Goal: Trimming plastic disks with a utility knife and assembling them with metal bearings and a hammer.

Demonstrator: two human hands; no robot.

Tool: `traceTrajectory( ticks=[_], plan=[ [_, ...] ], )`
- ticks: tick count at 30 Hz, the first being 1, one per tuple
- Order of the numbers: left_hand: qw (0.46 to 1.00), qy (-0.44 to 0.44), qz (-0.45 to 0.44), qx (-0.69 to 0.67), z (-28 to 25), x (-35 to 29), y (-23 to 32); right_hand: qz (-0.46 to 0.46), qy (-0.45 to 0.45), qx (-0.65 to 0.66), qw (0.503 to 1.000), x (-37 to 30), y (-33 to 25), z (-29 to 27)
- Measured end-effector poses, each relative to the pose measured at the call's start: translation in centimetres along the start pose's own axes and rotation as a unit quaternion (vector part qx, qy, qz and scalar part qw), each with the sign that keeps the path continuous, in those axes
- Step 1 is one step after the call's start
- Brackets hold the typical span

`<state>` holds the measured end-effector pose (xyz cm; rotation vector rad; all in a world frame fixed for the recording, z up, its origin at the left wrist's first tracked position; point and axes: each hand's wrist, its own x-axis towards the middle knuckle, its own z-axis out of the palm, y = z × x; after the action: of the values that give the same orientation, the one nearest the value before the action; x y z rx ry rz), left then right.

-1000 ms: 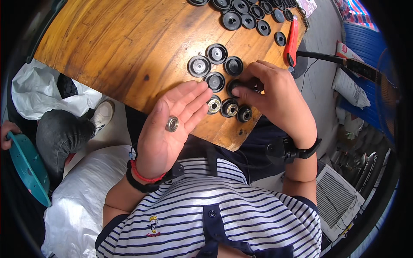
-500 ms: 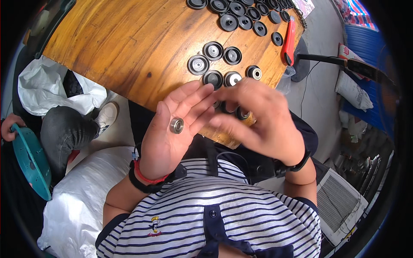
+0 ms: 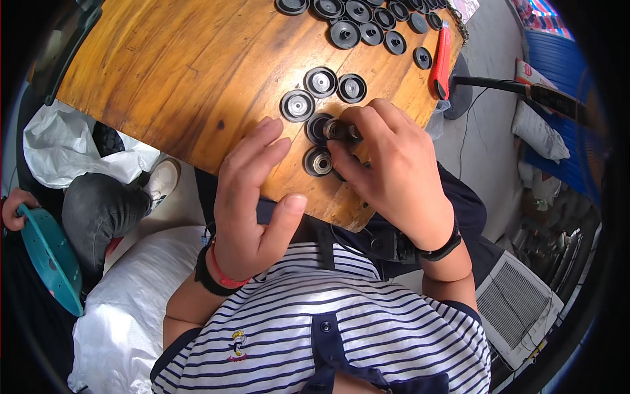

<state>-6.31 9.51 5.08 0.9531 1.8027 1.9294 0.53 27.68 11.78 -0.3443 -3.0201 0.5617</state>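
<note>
Between the thumb and fingers of my right hand (image 3: pixel 400 167) is a small metal ball bearing (image 3: pixel 331 129), held over a round black plastic cap (image 3: pixel 316 129) on the wooden table. My fingers cover part of the bearing and the caps beneath them. Just below sits another black cap with a bearing (image 3: pixel 319 163) in its middle. My left hand (image 3: pixel 246 197) hovers by the table's near edge, palm down, fingers stretched and holding nothing. Further up lie a cap with a pale centre (image 3: pixel 297 106), a second such cap (image 3: pixel 321 82) and a darker one (image 3: pixel 352 88).
Several black caps (image 3: pixel 344 34) cluster at the table's far side, beside a red utility knife (image 3: pixel 442 62). A dark bar (image 3: pixel 492 84) reaches in from the right. At left, another person's hand (image 3: pixel 18 207) grips a teal basket (image 3: pixel 49 253). White sacks (image 3: pixel 138 295) stand near my left arm.
My left hand has turned from palm up to palm down, and its palm no longer carries a bearing. My right hand has come down onto the caps with a bearing in its fingers.
</note>
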Motion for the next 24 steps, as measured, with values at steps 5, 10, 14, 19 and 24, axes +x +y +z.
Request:
traceTrajectory(
  ticks=[5, 10, 14, 19, 24],
  plan=[
    [0.957, -0.068, 0.085, 0.269, 0.9, 1.2, -0.2, -0.033, -0.058, -0.053, 0.996, 1.0, -0.6, 0.0],
    [0.94, -0.071, 0.089, 0.321, 1.3, 1.0, -0.3, -0.045, -0.061, -0.067, 0.995, 1.2, -0.6, 0.1],
    [0.926, -0.073, 0.108, 0.356, 1.7, 1.3, -0.3, -0.06, -0.054, -0.082, 0.993, 1.1, -0.3, 0.3],
    [0.9, -0.103, 0.076, 0.418, 2.3, 1.6, 0.0, -0.015, 0.054, 0.118, 0.991, 0.5, 3.0, -1.7],
    [0.857, -0.15, 0.105, 0.481, 3.0, 1.7, 0.4, 0.298, 0.475, 0.352, 0.749, -5.0, 12.7, -1.0]
  ],
)
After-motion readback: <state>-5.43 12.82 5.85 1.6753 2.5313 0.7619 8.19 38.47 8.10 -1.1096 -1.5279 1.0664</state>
